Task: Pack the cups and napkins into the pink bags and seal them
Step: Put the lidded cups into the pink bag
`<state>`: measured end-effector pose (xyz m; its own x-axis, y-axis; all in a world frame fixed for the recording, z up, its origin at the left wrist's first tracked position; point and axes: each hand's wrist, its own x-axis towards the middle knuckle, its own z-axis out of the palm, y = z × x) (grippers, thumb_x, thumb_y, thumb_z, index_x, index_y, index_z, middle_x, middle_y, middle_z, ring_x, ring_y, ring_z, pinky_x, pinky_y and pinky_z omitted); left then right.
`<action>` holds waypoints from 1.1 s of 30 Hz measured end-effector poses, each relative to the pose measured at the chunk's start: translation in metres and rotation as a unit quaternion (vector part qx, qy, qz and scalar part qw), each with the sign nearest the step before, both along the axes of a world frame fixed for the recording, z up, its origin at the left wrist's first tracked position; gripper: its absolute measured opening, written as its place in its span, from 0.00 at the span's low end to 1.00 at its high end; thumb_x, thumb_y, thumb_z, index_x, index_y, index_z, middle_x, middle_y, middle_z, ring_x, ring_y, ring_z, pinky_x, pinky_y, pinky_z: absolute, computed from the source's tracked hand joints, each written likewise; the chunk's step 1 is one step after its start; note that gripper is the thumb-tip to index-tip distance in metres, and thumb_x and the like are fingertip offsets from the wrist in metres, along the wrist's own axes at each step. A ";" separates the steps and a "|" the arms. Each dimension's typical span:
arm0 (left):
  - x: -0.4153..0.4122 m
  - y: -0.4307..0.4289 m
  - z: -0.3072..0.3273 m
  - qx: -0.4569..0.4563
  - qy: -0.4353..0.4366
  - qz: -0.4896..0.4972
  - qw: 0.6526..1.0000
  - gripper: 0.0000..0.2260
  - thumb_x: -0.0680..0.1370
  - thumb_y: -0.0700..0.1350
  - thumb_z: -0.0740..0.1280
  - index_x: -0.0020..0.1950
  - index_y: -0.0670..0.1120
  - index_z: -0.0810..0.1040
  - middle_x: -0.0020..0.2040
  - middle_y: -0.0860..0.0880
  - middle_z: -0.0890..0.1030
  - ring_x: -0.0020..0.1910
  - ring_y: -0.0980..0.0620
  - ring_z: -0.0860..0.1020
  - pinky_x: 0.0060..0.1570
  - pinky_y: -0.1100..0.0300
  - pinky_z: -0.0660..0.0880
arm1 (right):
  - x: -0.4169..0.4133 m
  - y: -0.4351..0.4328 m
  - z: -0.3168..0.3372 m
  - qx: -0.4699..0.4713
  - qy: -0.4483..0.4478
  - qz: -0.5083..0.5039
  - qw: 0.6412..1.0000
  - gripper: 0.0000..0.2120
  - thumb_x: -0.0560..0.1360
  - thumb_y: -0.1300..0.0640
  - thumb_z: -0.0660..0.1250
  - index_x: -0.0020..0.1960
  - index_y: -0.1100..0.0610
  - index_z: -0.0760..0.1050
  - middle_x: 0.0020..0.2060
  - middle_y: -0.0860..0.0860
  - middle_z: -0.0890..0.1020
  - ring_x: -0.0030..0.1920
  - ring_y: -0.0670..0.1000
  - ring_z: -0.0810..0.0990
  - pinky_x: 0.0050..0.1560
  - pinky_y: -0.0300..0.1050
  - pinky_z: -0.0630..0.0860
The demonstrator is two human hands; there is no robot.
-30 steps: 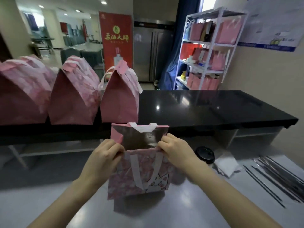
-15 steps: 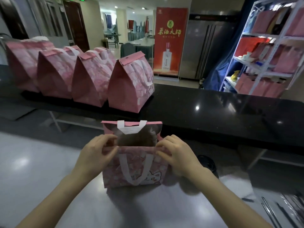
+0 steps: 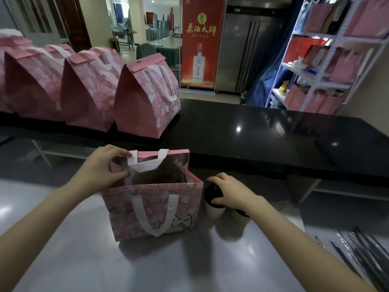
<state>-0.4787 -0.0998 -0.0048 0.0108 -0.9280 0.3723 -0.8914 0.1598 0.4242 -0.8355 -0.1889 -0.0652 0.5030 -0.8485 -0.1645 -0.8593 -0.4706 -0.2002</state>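
Observation:
An open pink bag (image 3: 155, 207) with white handles stands on the grey table in front of me. My left hand (image 3: 103, 168) pinches its left rim and holds the mouth open. Just right of the bag stands a white cup with a black lid (image 3: 212, 197). My right hand (image 3: 230, 191) grips that lid from above. A second cup (image 3: 239, 218) sits beside it, mostly hidden under my wrist. No napkins are in view.
Several sealed pink bags (image 3: 145, 98) line the black counter (image 3: 263, 133) behind the table. Dark straws (image 3: 362, 253) lie at the table's right edge. A white shelf rack (image 3: 328, 60) with pink bags stands at the back right.
My right hand let go of the bag's right rim and moved right onto the cup lid. My left hand shifted to the bag's back left rim. The camera view swung right.

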 end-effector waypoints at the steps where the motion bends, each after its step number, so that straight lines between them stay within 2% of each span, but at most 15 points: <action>1: 0.003 0.000 -0.005 0.013 -0.008 -0.008 1.000 0.22 0.65 0.41 0.80 0.57 0.50 0.80 0.54 0.52 0.77 0.54 0.49 0.74 0.53 0.57 0.69 | 0.002 -0.004 -0.004 0.002 0.020 0.000 1.000 0.37 0.71 0.46 0.71 0.75 0.45 0.59 0.71 0.50 0.64 0.68 0.55 0.66 0.63 0.52 0.72; 4: 0.006 0.007 -0.017 0.034 -0.027 -0.020 0.999 0.29 0.63 0.47 0.81 0.61 0.52 0.78 0.60 0.50 0.75 0.59 0.48 0.72 0.59 0.50 0.71 | 0.006 -0.015 -0.014 0.019 0.076 -0.001 0.997 0.39 0.70 0.42 0.71 0.75 0.42 0.56 0.71 0.52 0.63 0.69 0.58 0.65 0.63 0.54 0.71; 6: 0.003 0.014 -0.022 0.027 -0.041 -0.040 0.998 0.33 0.62 0.52 0.82 0.65 0.50 0.76 0.64 0.49 0.73 0.63 0.47 0.71 0.63 0.45 0.71 | 0.008 -0.020 -0.017 0.040 0.081 0.002 0.996 0.38 0.70 0.41 0.70 0.75 0.42 0.56 0.71 0.52 0.63 0.68 0.58 0.66 0.63 0.54 0.71; 8: -0.001 0.023 -0.025 0.026 -0.062 -0.052 0.996 0.37 0.63 0.59 0.77 0.70 0.51 0.72 0.67 0.50 0.70 0.66 0.47 0.67 0.66 0.45 0.69 | 0.010 -0.020 -0.021 0.053 0.068 0.009 0.996 0.37 0.71 0.42 0.70 0.75 0.44 0.59 0.71 0.52 0.64 0.68 0.57 0.66 0.63 0.52 0.71; 11: -0.008 0.036 -0.027 0.071 -0.068 -0.038 0.994 0.41 0.64 0.68 0.68 0.75 0.58 0.63 0.72 0.54 0.61 0.72 0.51 0.57 0.71 0.48 0.63 | 0.012 -0.014 -0.027 0.044 0.060 0.021 0.997 0.40 0.68 0.41 0.71 0.75 0.46 0.59 0.69 0.52 0.65 0.67 0.56 0.66 0.62 0.52 0.72; 15: -0.018 0.046 -0.027 0.134 -0.069 -0.037 0.988 0.46 0.62 0.68 0.71 0.77 0.62 0.55 0.76 0.58 0.46 0.75 0.52 0.45 0.74 0.46 0.57 | 0.011 0.002 -0.024 0.007 0.065 0.051 0.997 0.41 0.65 0.44 0.74 0.73 0.47 0.61 0.67 0.50 0.66 0.65 0.54 0.66 0.57 0.52 0.76; 18: -0.023 0.051 -0.025 0.149 -0.097 -0.026 0.984 0.49 0.62 0.68 0.72 0.77 0.63 0.50 0.75 0.58 0.41 0.76 0.52 0.40 0.74 0.46 0.56 | 0.003 0.016 -0.005 -0.018 0.034 0.051 0.998 0.40 0.63 0.44 0.75 0.72 0.45 0.63 0.66 0.46 0.67 0.64 0.50 0.66 0.58 0.49 0.75; 22: -0.025 0.055 -0.025 0.149 -0.129 -0.009 0.980 0.51 0.61 0.71 0.69 0.77 0.64 0.45 0.76 0.59 0.37 0.75 0.53 0.35 0.75 0.45 0.55 | -0.010 0.034 0.058 -0.062 -0.035 0.082 0.994 0.39 0.61 0.42 0.74 0.70 0.41 0.65 0.65 0.41 0.67 0.64 0.46 0.67 0.63 0.46 0.72; 28: -0.035 0.059 -0.038 0.109 -0.177 0.006 0.978 0.52 0.61 0.76 0.63 0.76 0.63 0.40 0.76 0.56 0.37 0.75 0.52 0.32 0.74 0.49 0.47 | 0.004 0.063 0.160 -0.159 -0.138 0.151 0.966 0.38 0.59 0.40 0.72 0.68 0.41 0.68 0.63 0.42 0.70 0.61 0.46 0.69 0.61 0.48 0.72; 30: -0.037 0.060 -0.039 0.101 -0.196 0.015 0.975 0.52 0.62 0.76 0.63 0.77 0.62 0.39 0.77 0.55 0.38 0.76 0.51 0.34 0.73 0.50 0.44 | 0.028 0.071 0.166 -0.157 -0.161 0.184 0.957 0.37 0.60 0.38 0.70 0.68 0.41 0.68 0.63 0.42 0.69 0.62 0.46 0.69 0.62 0.48 0.72; 33: -0.040 0.061 -0.039 0.094 -0.196 0.022 0.976 0.50 0.64 0.75 0.63 0.78 0.60 0.41 0.77 0.52 0.41 0.76 0.48 0.38 0.75 0.50 0.45 | 0.070 0.079 0.141 -0.137 -0.124 0.227 0.956 0.37 0.62 0.41 0.72 0.69 0.41 0.66 0.64 0.42 0.68 0.63 0.46 0.67 0.59 0.49 0.74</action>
<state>-0.5191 -0.0393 -0.0438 -0.0574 -0.9823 0.1785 -0.9952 0.0704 0.0674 -0.7655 -0.1095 0.0758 0.8239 -0.5283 0.2052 -0.4968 -0.8475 -0.1871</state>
